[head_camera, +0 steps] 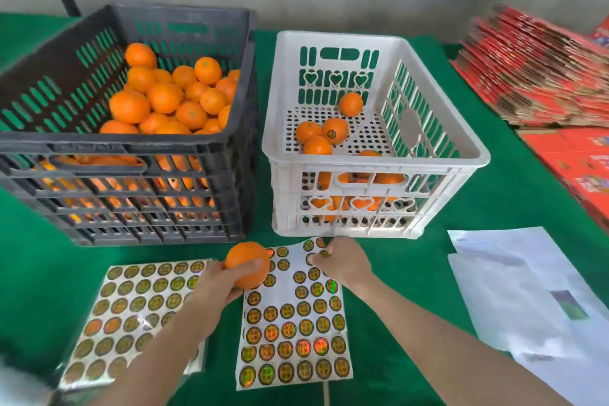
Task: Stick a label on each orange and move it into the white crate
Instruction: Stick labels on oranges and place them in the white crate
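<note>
My left hand [221,283] grips an orange [247,264] just above the near table, in front of the two crates. My right hand [342,263] pinches the lifted far edge of a sheet of round gold labels [293,330] that lies in the middle. The white crate [438,128] stands behind it with several oranges [334,130] on its floor, one showing a label. To the left, the black crate [230,155] is heaped with oranges [164,99].
A second label sheet [131,313] lies under my left forearm on the green cloth [514,194]. White papers [520,293] lie at the near right. Stacked red flat cartons [540,69] fill the far right. A grey wall runs behind.
</note>
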### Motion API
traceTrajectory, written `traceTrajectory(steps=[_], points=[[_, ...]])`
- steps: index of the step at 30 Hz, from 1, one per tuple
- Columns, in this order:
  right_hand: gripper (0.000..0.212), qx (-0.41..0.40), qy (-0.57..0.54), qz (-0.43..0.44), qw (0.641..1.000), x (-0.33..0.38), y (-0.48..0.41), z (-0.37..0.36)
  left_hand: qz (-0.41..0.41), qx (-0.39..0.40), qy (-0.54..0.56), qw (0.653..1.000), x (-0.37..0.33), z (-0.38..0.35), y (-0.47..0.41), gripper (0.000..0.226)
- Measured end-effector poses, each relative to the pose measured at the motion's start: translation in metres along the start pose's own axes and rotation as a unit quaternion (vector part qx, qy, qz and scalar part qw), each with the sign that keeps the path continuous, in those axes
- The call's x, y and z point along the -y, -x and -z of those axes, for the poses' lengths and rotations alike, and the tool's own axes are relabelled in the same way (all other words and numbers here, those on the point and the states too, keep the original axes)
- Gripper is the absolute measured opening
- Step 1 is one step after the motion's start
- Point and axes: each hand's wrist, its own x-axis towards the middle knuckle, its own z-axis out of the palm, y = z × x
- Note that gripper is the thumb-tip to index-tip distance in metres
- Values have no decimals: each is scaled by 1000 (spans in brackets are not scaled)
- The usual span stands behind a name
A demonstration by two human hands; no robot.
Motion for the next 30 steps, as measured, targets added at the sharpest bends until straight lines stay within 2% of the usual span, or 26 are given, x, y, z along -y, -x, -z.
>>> traceTrajectory(steps=[2, 3, 4, 6, 9, 12, 14, 15, 17, 18, 19, 20, 22, 24, 27, 30], points=[[44, -25, -62, 14, 998, 4, 4, -1, -5, 17, 0, 1000, -1, 0, 2, 71], [38, -27, -127, 7, 992, 6, 6, -1, -13, 26, 0, 1000, -1, 0, 3, 79], [29, -18, -212, -4, 977, 8, 8, -1, -22, 35, 3, 999, 0, 1, 4, 89], [5, 35, -373, -31, 927, 10, 12, 3, -44, 63, 30, 997, 1, 6, 8, 103], [15, 78, -497, -50, 863, 11, 17, 11, -57, 128, 60, 988, 0, 17, 14, 123], [14, 98, -557, -63, 822, 10, 23, 17, -44, 197, 76, 976, -1, 21, 20, 119], [11, 79, -549, -69, 829, 10, 26, 19, -38, 224, 75, 971, 1, 16, 22, 113], [12, 50, -516, -67, 853, 8, 26, 18, -37, 230, 75, 970, 2, 13, 23, 110], [34, -77, -335, -38, 938, 2, 33, 15, -41, 233, 81, 968, 4, 8, 24, 108], [46, -165, -230, 12, 959, -1, 42, 14, -44, 231, 85, 968, 6, 7, 25, 108], [46, -236, -159, 89, 955, -1, 51, 11, -44, 226, 90, 969, 7, 6, 26, 108], [37, -253, -124, 161, 946, -1, 61, 6, -42, 219, 96, 970, 9, 6, 26, 108], [12, -163, -93, 246, 951, 4, 78, -9, -36, 203, 113, 972, 13, 6, 25, 110], [11, -68, -77, 251, 963, 6, 87, -25, -33, 199, 129, 971, 16, 4, 25, 108], [23, -59, -37, 204, 976, 4, 87, -42, -25, 202, 132, 970, 17, 0, 27, 90], [20, -93, -70, 200, 973, 10, 91, -48, 0, 193, 163, 968, 20, -1, 26, 62]])
